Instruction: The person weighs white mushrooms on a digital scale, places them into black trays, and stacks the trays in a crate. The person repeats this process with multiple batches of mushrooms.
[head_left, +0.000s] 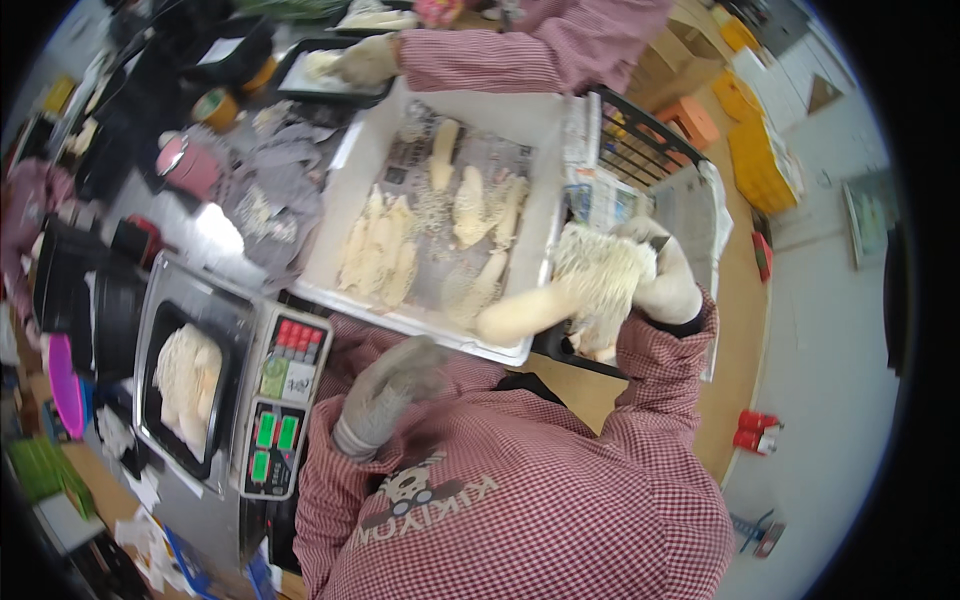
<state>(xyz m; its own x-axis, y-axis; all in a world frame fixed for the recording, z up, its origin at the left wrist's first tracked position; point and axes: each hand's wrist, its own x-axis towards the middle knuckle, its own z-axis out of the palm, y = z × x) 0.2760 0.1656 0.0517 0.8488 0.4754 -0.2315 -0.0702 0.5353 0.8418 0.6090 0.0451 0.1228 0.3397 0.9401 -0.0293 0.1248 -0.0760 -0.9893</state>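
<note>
My right hand (667, 274), in a pale glove, grips a veiled bamboo mushroom (600, 277) by its netted skirt. The smooth stem (529, 311) points left over the near right corner of a white foam box (442, 330). A small dark pointed thing (659, 242) shows at the fingers; I cannot tell what it is. Inside the box, several bamboo mushrooms (379, 247) lie on newspaper, some side by side at the left. My left hand (394, 386), gloved and blurred, hovers before the box's near edge with nothing visible in it, fingers seemingly loosely apart.
Left of me stands a digital scale (277, 405) bearing a black tray of mushrooms (187, 382). A lined black crate (652, 169) adjoins the box on the right. Across the box, a co-worker's gloved hand (367, 64) touches mushroom in another tray. A pink cup (187, 165) stands by grey cloth (289, 165).
</note>
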